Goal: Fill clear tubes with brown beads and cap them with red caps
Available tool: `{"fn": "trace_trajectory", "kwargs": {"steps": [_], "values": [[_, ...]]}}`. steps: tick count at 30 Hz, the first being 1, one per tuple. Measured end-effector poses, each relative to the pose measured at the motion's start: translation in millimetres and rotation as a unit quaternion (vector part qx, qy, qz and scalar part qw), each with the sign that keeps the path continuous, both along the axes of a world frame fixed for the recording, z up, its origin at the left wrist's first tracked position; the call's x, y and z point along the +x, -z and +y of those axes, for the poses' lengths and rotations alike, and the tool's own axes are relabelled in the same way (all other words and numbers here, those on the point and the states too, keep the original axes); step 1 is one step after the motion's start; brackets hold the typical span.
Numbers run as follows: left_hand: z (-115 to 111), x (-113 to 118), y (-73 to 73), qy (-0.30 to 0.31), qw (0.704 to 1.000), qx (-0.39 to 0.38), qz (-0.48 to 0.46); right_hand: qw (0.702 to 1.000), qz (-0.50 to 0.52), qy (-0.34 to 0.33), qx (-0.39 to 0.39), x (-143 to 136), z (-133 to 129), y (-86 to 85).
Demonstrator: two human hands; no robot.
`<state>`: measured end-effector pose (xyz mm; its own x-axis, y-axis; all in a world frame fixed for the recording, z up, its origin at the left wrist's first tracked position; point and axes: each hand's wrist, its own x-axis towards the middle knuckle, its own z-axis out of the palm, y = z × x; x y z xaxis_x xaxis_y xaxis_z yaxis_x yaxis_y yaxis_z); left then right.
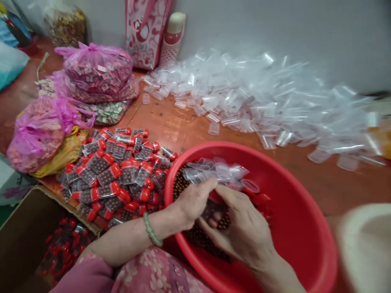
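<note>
My left hand (192, 203), with a green bracelet at the wrist, meets my right hand (247, 224) over the left side of a large red basin (293, 228). Both hands are closed around a small clear container with a red cap (216, 195), mostly hidden by the fingers. Below them in the basin lie many small brown balls (204, 240). Empty clear plastic containers (214, 169) rest on the balls just beyond my fingertips. Loose red caps (262, 203) sit in the basin beside my right hand, partly covered by it.
Filled, red-capped containers (116, 171) are heaped left of the basin. More fill a cardboard box (27, 228). A long pile of empty clear containers (250, 93) lines the wall. Pink plastic bags (94, 73), a patterned bag (145, 36) and a bottle (172, 38) stand behind.
</note>
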<state>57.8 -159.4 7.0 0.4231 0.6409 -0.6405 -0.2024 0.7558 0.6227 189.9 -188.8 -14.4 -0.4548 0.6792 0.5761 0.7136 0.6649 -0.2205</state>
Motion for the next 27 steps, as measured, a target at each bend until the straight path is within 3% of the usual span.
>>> {"fn": "trace_trajectory", "kwargs": {"steps": [3,7,11,14,15,16,18,20,21,23,27], "values": [[-7.2,1.5,-6.2,-0.056,0.983,0.129,0.120,0.998,-0.027,-0.017,0.056,-2.1,-0.5,-5.7],[-14.2,-8.9,-6.4,-0.006,0.938,0.277,0.209,0.994,-0.049,-0.023,0.098,-12.3,-3.6,-14.3],[-12.6,-27.1,-14.7,0.015,0.896,0.372,0.243,0.997,-0.031,-0.037,0.057,-21.0,-2.6,-23.7],[3.5,-49.6,-27.7,0.055,0.865,0.404,0.293,0.999,-0.029,-0.016,-0.010,-8.2,6.7,-26.7],[11.7,-58.2,-30.7,0.061,0.833,0.422,0.353,0.999,-0.031,0.012,-0.038,1.1,10.2,-26.2],[20.6,-66.8,-32.3,0.057,0.783,0.429,0.447,0.996,-0.033,0.046,-0.070,11.9,13.1,-24.9],[37.0,-82.7,-30.8,0.038,0.661,0.411,0.626,0.983,-0.045,0.104,-0.141,34.0,16.9,-21.1],[48.1,-95.8,-24.9,0.056,0.562,0.380,0.733,0.965,-0.071,0.122,-0.223,50.0,18.5,-17.0],[51.0,-101.0,-21.4,0.079,0.530,0.369,0.759,0.954,-0.087,0.119,-0.261,53.9,19.2,-15.3],[52.8,-108.1,-15.4,0.123,0.497,0.361,0.780,0.932,-0.122,0.111,-0.322,53.1,21.4,-13.4],[48.8,-107.2,-12.6,0.164,0.494,0.375,0.767,0.887,-0.191,0.165,-0.386,29.4,29.7,-11.6]]}}
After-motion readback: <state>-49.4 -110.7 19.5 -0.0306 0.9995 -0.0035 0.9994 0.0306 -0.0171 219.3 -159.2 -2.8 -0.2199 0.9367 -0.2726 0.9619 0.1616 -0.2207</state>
